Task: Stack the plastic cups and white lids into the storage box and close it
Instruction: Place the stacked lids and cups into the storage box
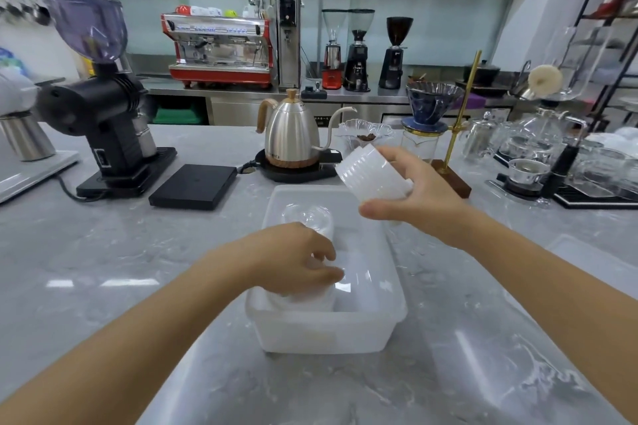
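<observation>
A translucent plastic storage box [324, 331] stands open on the marble counter in front of me. Inside it, along the left side, lies a stack of clear plastic cups [307, 217] on its side. My left hand [293, 259] rests on this stack, fingers curled over it. My right hand [411, 197] hovers above the box's far right corner, closed around a stack of white lids [369, 171] tilted on its side. The right half of the box interior looks bare.
A flat translucent box lid [593, 262] lies on the counter at the right. Behind the box stand a steel gooseneck kettle [291, 129] on its base, a black scale [195, 186], a black grinder [103, 107] and a pour-over stand [435, 121]. Glassware crowds the far right.
</observation>
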`<move>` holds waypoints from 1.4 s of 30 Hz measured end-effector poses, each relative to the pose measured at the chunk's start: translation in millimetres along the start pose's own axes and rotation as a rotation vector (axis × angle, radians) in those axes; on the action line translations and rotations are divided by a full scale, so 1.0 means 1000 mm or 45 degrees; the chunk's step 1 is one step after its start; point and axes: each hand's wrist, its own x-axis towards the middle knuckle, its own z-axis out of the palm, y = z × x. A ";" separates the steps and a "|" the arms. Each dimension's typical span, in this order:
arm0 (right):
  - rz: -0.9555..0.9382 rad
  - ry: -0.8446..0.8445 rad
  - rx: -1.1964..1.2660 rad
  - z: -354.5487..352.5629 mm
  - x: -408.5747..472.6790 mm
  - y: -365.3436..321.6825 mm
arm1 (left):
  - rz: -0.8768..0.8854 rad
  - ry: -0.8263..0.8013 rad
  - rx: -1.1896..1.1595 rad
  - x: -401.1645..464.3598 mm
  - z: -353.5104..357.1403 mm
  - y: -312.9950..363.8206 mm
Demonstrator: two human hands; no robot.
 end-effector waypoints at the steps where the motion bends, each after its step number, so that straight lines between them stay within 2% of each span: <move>1: 0.010 0.002 0.005 0.001 0.000 0.001 | 0.012 -0.024 -0.004 0.002 -0.001 0.003; 7: 0.078 0.026 0.094 0.020 -0.005 0.002 | 0.033 -0.225 -0.003 0.009 0.007 0.012; 11: 0.164 0.017 0.250 0.040 -0.002 0.010 | 0.039 -0.239 0.038 0.008 0.009 0.010; 21: 0.218 0.014 0.202 0.046 -0.004 0.008 | 0.070 -0.224 -0.010 0.001 0.015 0.016; 26: 0.217 -0.123 -0.086 0.036 0.004 -0.004 | 0.042 -0.220 -0.035 -0.003 0.015 0.015; 34: 0.119 -0.504 -0.834 0.018 0.016 -0.034 | -0.024 -0.144 0.178 -0.013 0.004 0.013; 38: 0.166 -0.747 -1.157 0.024 0.022 -0.038 | -0.064 -0.016 0.388 -0.022 -0.001 0.010; 42: 0.229 -0.943 -1.382 0.037 0.031 -0.037 | -0.127 -0.012 0.342 -0.023 -0.001 0.009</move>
